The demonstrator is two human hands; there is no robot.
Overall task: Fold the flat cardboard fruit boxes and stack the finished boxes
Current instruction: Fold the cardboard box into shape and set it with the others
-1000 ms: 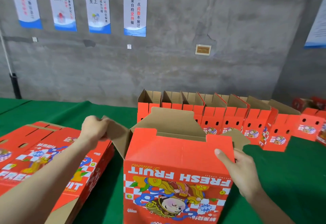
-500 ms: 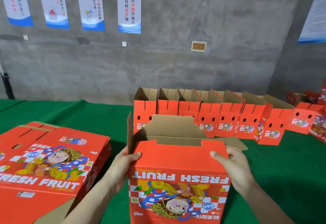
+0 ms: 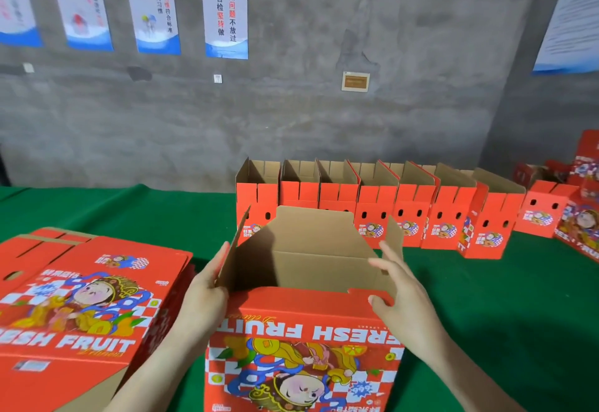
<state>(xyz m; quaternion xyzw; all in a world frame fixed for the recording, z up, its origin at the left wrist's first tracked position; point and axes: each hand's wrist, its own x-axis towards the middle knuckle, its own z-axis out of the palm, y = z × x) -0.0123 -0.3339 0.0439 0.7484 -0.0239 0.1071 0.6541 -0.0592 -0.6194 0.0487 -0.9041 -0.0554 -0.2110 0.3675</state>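
A red "FRESH FRUIT" cardboard box stands upright on the green table right in front of me, its top open and its brown inside showing. My left hand lies with straight fingers against the outside of the left side flap, which stands up and leans inward. My right hand touches the right side flap with spread fingers, its thumb at the front panel's top corner. The rear flap stands upright behind.
A stack of flat red boxes lies at my left. A row of several folded open-topped boxes lines the back of the green table. More red boxes sit far right. A concrete wall with posters is behind.
My left hand came from the outer left flap to the box's side and raised that flap. My right hand lifted the right flap upright. The view tilted down toward the box.
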